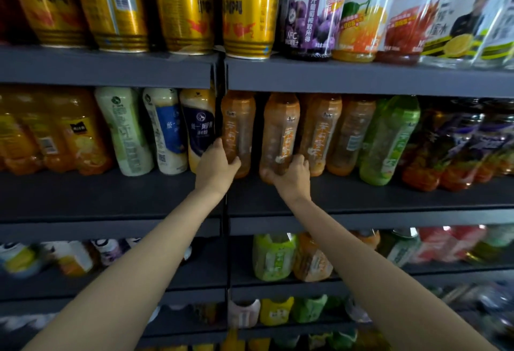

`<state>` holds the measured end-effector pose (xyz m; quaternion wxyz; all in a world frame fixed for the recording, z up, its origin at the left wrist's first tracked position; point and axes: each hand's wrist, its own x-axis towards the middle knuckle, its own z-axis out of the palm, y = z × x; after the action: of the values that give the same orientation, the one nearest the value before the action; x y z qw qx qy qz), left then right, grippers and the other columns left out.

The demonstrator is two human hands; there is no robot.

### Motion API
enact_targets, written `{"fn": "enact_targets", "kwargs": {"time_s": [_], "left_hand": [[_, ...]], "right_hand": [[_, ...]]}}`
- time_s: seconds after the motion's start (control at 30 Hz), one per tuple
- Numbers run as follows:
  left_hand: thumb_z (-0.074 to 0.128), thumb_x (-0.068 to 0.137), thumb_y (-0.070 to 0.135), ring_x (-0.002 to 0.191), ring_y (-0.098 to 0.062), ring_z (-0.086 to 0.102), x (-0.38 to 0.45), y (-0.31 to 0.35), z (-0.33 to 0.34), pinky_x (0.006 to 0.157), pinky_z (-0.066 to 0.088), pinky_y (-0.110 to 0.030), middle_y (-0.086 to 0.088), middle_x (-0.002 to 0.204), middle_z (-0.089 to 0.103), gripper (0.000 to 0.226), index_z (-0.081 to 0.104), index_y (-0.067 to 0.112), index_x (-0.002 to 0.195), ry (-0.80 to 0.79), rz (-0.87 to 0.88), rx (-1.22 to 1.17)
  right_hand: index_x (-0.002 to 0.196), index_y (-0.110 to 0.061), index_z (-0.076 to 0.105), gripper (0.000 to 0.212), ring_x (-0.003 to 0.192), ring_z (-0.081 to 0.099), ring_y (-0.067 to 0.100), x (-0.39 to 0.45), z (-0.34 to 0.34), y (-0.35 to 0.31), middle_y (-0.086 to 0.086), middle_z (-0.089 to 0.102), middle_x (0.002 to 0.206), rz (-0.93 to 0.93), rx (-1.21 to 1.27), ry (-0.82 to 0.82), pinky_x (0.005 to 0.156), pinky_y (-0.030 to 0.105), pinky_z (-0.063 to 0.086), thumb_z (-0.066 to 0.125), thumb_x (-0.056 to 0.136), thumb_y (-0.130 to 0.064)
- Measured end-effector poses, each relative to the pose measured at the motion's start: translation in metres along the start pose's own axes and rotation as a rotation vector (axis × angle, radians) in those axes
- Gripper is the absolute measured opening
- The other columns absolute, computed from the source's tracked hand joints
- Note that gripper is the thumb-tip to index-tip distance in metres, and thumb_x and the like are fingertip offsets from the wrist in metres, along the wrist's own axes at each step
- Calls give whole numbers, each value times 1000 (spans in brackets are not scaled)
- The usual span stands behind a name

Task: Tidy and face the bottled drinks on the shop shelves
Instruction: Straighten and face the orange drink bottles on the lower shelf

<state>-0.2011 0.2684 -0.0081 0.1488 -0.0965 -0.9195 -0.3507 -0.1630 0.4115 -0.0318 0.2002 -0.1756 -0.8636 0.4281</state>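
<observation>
Middle dark grey metal shelf point(111, 197), left to right: orange juice bottles point(80, 139) and pale milk-tea bottles point(125, 133) stand at the far left. The left hand point(215, 168) grips the lower part of an amber plastic tea bottle point(238, 117), its fingers curled round it. Just beside it, the right hand point(292, 175) wraps the base of a second amber plastic tea bottle point(281, 125), which tilts slightly. Further amber tea bottles point(336, 133), a green bottle point(389, 139) and purple-labelled bottles point(459, 147) follow to the right.

Glossy clear-plastic bottles point(281, 133); matt, probably metal shelf point(389, 197).
</observation>
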Motion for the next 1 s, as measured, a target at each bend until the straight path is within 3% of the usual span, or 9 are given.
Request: {"fn": "enact_targets", "kwargs": {"time_s": [0.17, 0.4, 0.53, 0.6, 0.63, 0.7, 0.83, 0.93, 1.0], "left_hand": [[57, 91, 15, 123, -19, 47, -30, -6, -1, 95, 38, -23, -7, 136, 46, 51, 38, 10, 138, 105, 167, -125], [68, 83, 24, 131, -17, 40, -36, -11, -5, 109, 35, -33, -3, 142, 42, 72, 31, 14, 144, -417, 120, -462], [74, 73, 32, 114, -8, 55, -46, 1, -15, 97, 41, -20, 10, 121, 59, 59, 49, 25, 126, -611, 38, -653], [75, 64, 39, 108, -11, 61, -50, 8, -23, 96, 46, -26, 6, 114, 65, 61, 54, 24, 119, -683, -74, -838], [76, 63, 40, 106, -12, 62, -52, 12, -26, 95, 47, -29, 5, 113, 65, 60, 54, 24, 116, -670, -111, -872], [78, 68, 37, 103, -8, 58, -55, 19, -29, 92, 45, -24, 10, 109, 61, 53, 51, 27, 112, -516, -60, -684], [84, 65, 24, 104, -11, 48, -66, 17, -34, 82, 35, -18, 4, 113, 51, 68, 49, 16, 124, -163, 261, -333], [85, 62, 22, 110, -17, 42, -68, 10, -41, 87, 31, -24, 0, 119, 48, 75, 49, 15, 128, -86, 509, -164], [83, 65, 23, 111, -14, 39, -67, 12, -47, 92, 31, -26, 1, 122, 47, 74, 47, 17, 129, -104, 552, -157]], "right_hand": [[131, -6, 40, 75, 117, 53, 25, 3, -23, -17, 11, 56, 125, -70, 139, 32, 96, 35, 46, 80, 73, -31], [121, -11, 50, 71, 108, 58, 21, -14, -47, -23, 5, 63, 115, -128, 13, -36, 90, 37, 50, 83, 66, -41], [107, -15, 62, 51, 100, 65, 17, -29, -62, -26, 4, 69, 108, 34, 366, -240, 87, 36, 54, 81, 66, -39], [102, -14, 62, 33, 100, 66, 17, -37, -68, -28, 9, 69, 111, 102, 568, -344, 83, 32, 55, 75, 77, -32], [105, -12, 61, 33, 102, 66, 18, -40, -70, -28, 10, 69, 112, 120, 622, -369, 83, 30, 55, 71, 81, -31], [117, -5, 58, 41, 105, 65, 21, -45, -73, -28, 13, 67, 115, 144, 680, -393, 84, 30, 55, 67, 85, -30], [107, -15, 53, 24, 105, 62, 27, -55, -75, -30, 14, 60, 119, 270, 837, -399, 86, 36, 54, 63, 89, -27], [117, -12, 44, 40, 108, 58, 34, -63, -72, -35, 21, 55, 118, 427, 1033, -384, 83, 40, 53, 66, 87, -26], [123, -10, 43, 48, 112, 57, 37, -66, -69, -40, 24, 55, 122, 494, 1104, -335, 83, 42, 52, 69, 85, -23]]}}
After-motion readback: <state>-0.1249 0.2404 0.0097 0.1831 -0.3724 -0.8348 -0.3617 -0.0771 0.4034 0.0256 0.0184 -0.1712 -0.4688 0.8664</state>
